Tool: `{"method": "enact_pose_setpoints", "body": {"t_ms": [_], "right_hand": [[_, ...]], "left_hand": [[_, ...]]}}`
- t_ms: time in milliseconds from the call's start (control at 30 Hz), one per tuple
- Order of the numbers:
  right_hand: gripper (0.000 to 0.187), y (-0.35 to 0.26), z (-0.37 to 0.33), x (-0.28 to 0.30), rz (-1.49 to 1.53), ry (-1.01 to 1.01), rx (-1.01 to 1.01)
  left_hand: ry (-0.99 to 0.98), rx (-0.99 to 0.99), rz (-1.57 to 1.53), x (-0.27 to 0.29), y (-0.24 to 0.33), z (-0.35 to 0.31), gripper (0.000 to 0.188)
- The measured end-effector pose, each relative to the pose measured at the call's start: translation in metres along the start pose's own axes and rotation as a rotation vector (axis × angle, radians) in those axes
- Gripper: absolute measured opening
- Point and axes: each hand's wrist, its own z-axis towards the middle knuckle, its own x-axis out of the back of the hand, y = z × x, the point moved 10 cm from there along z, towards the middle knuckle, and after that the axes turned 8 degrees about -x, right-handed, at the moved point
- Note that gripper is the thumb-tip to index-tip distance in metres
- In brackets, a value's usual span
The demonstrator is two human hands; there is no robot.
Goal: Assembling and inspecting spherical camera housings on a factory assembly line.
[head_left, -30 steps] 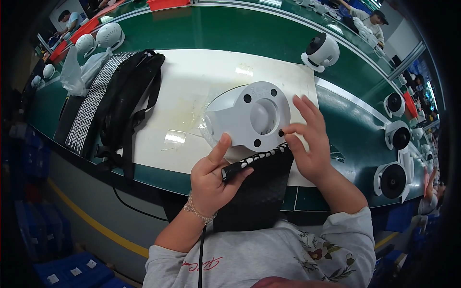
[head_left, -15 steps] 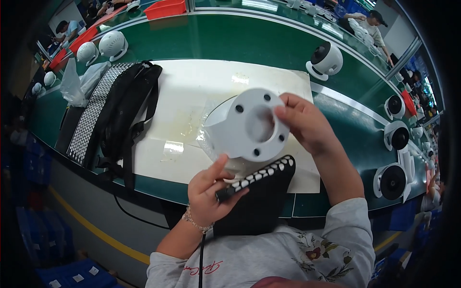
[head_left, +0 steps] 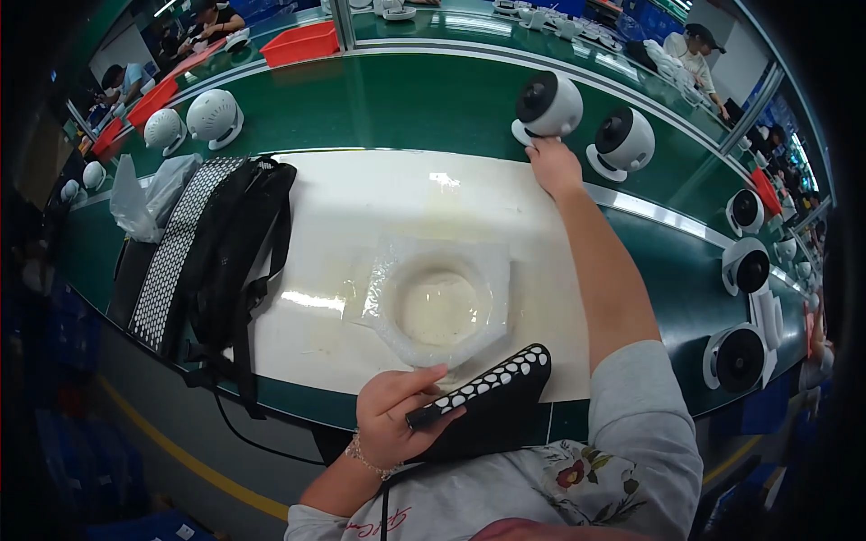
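- While the right arm was stretched way out past the white board (head_left: 329, 212), the right hand (head_left: 555, 164) had its fingers at the base of a white globe-shaped desk fan (head_left: 548, 104). Tips were hidden, so I couldn't tell if it was gripping or just touching.
- That fan sat on the green tabletop (head_left: 388, 99), ahead and to the right of the left hand (head_left: 392, 415), so the right was clearly the nearer one. Another fan (head_left: 621, 142) stood just beside it.
- The left was closed on the near end of a black strip with white dots (head_left: 496, 380), long axis slanting away to the right.
- A clear-wrapped foam ring (head_left: 496, 302) lay just beyond the left hand, between it and the fan.
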Motion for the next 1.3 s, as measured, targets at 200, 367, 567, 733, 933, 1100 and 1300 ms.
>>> {"method": "enact_pose_setpoints", "body": {"t_ms": [200, 367, 567, 733, 933, 1100, 1300], "right_hand": [[0.045, 0.101, -0.014, 0.007, -0.186, -0.071, -0.488], [0.043, 0.138, -0.028, 0.042, -0.273, -0.027, -0.555], [0.028, 0.106, -0.044, 0.125, -0.147, 0.479, -0.203], [0.032, 0.002, -0.081, 0.199, 0.572, 0.306, -0.152], [0.030, -0.128, -0.125, 0.157, 1.415, -0.551, -0.003], [0.035, -0.157, -0.143, 0.150, 1.074, -0.488, 0.125], [0.022, -0.172, -0.210, 0.221, 0.659, 0.014, 0.611]], "left_hand": [[-0.013, 0.062, 0.006, -0.002, -0.006, 0.002, 0.029], [0.006, 0.091, -0.003, 0.001, -0.009, 0.001, 0.026], [-0.035, 0.121, -0.013, -0.003, -0.008, 0.001, 0.023], [0.010, 0.111, -0.016, 0.002, -0.007, -0.005, 0.023], [0.022, 0.044, 0.013, 0.002, -0.001, -0.002, 0.023], [0.032, 0.046, 0.010, 0.000, 0.000, 0.002, 0.025], [0.019, 0.026, 0.001, 0.000, 0.000, 0.001, 0.022]]}}
